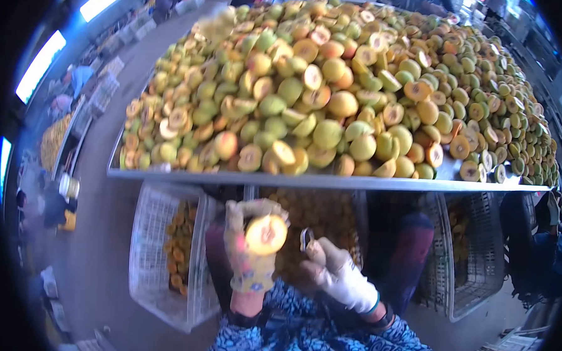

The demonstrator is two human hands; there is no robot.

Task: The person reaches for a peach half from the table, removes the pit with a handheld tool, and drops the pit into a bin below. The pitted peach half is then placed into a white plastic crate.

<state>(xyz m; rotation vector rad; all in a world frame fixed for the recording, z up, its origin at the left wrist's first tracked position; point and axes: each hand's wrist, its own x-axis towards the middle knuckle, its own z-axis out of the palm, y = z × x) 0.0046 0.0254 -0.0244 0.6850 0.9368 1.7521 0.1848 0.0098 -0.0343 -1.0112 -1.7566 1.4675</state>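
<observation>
In my gloved left hand (247, 249) is a halved yellow peach (266, 234), its cut face turned up with the brownish pit area in the middle. The fingers curl round its far side. My right hand (345, 275), in a white glove, closes round the handle of a small pitting tool (305, 238) whose curved metal loop points up and to the left. The loop is apart from the peach half. Both hands are over my lap, just below the near edge of a metal table (331, 181) heaped with whole and halved peaches (326, 135).
Under the table edge stand a white plastic crate (156, 295) holding peach pieces at left, a crate between my legs with more pieces (323, 209), and another crate (476, 294) at right. People work at other fruit piles (55, 142) far left. Someone in dark clothes is at right.
</observation>
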